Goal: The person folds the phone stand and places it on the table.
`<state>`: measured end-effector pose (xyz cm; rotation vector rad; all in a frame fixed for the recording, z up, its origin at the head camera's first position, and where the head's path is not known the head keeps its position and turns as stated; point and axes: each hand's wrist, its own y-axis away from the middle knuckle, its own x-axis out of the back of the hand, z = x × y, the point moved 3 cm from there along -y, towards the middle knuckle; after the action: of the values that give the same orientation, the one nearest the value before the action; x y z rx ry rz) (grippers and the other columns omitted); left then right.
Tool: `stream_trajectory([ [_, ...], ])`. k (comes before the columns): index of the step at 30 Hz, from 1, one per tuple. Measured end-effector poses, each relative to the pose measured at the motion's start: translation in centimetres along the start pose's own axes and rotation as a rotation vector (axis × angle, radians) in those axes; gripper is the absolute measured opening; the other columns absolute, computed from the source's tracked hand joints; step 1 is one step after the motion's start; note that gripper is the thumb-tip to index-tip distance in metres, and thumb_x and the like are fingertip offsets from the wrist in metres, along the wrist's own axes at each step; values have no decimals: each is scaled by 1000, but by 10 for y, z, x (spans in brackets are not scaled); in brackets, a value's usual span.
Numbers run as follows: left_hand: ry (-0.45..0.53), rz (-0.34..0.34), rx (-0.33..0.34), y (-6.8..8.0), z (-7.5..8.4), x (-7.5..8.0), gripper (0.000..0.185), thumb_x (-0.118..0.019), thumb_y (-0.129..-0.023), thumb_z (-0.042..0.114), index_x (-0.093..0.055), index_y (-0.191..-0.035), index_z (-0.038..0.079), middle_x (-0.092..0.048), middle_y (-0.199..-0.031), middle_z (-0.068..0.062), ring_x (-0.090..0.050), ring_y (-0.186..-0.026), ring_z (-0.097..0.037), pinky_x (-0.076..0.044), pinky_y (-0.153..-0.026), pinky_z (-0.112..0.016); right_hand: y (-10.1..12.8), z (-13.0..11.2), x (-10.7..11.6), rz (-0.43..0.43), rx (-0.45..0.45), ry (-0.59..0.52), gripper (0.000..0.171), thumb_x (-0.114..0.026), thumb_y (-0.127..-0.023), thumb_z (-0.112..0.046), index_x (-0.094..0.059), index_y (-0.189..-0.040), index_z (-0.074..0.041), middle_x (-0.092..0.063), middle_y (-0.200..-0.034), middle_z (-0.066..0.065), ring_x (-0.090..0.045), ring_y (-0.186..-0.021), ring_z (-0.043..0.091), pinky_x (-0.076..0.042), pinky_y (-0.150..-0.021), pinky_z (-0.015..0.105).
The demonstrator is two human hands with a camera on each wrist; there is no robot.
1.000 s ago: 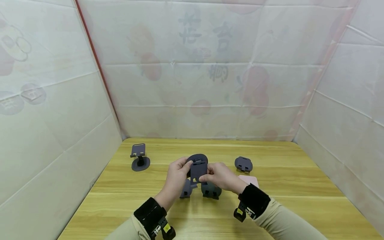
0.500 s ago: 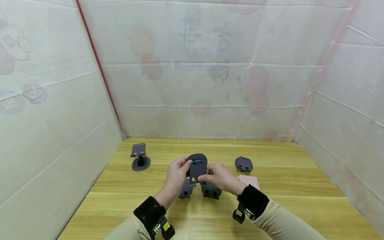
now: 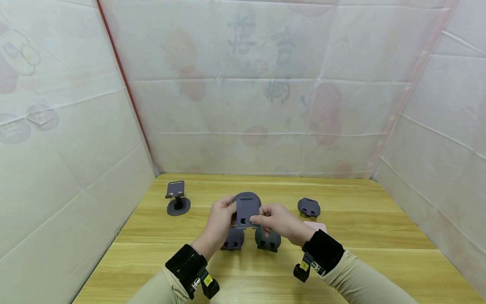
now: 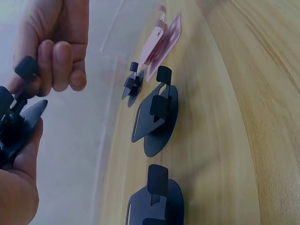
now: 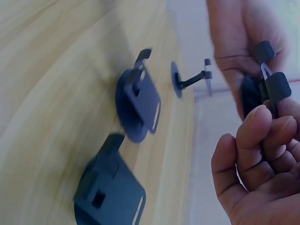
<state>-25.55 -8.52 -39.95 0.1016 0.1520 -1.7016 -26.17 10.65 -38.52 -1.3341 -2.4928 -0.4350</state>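
Above the table, both hands hold a dark grey folding phone stand (image 3: 247,211). My left hand (image 3: 219,221) grips its rounded base from the left, with the thumb at the plate's edge. From the other side, my right hand (image 3: 280,221) pinches the lower right of the plate between thumb and fingers. The plate lies close in front of the base, its two lip tabs at the bottom. In the right wrist view those tabs (image 5: 278,86) stick out past the right fingers. Beneath the hands sit two folded phone stands, a dark grey one (image 3: 233,239) and a greenish one (image 3: 268,240).
An unfolded phone stand (image 3: 176,191) stands upright at the back left of the wooden table (image 3: 360,253). Back right lies another folded dark stand (image 3: 309,207), with a pink folded stand (image 4: 161,44) nearer, partly behind the right wrist. Cloth walls (image 3: 243,105) enclose the table's back and sides.
The held stand's plate has swung up closer against its base, and the hinge gap no longer shows. Both hands have shifted slightly left, and more of the folded grey stand beneath is visible.
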Motion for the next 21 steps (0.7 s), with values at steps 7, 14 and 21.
stream_trajectory([
  [7, 84, -42, 56, -1, -3, 6, 41, -40, -113, 27, -59, -137, -1, -70, -104, -10, -70, -82, -16, -59, -73, -29, -1, -6, 3, -37, 14, -185, 36, -62, -103, -35, -51, -82, -8, -47, -66, 1, -56, -64, 21, -52, -83, 37],
  [14, 63, 27, 71, -4, -6, 31, 53, -40, -112, 40, -49, -145, 0, -65, -129, -28, -74, -101, -32, -60, -88, -43, -9, -4, 22, 13, 3, -186, 32, -57, -106, -36, -55, -90, -8, -50, -73, 3, -57, -70, 23, -52, -85, 41],
  [21, 18, 266, 110, -3, -9, 88, 49, -40, -112, 38, -48, -142, 0, -72, -114, -26, -76, -87, -31, -63, -80, -43, -22, 20, 46, 114, -64, -178, 26, -53, -108, -28, -55, -97, -4, -50, -74, 6, -59, -77, 31, -53, -90, 46],
])
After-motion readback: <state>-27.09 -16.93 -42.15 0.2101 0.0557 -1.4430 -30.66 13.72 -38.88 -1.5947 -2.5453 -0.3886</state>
